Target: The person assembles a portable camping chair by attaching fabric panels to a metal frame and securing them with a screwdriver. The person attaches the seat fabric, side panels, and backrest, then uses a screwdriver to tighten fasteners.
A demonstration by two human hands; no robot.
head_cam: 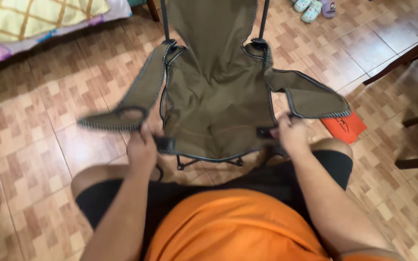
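A brown fabric folding camp chair [216, 87] with black frame tubes and striped piping stands on the tiled floor right in front of me. My left hand [142, 150] grips the front left corner of its seat, just under the left armrest with its cup hole [130, 115]. My right hand [292, 135] grips the front right corner, below the right armrest [310, 99]. My knees sit close to the seat's front edge, and my orange shirt and black shorts fill the bottom of the view.
A bed with a yellow checked cover [35, 19] lies at the top left. Small slippers [313, 8] rest at the top right. Dark wooden furniture legs [412, 53] stand at the right edge, and an orange flat item [343, 128] lies on the floor beside the chair.
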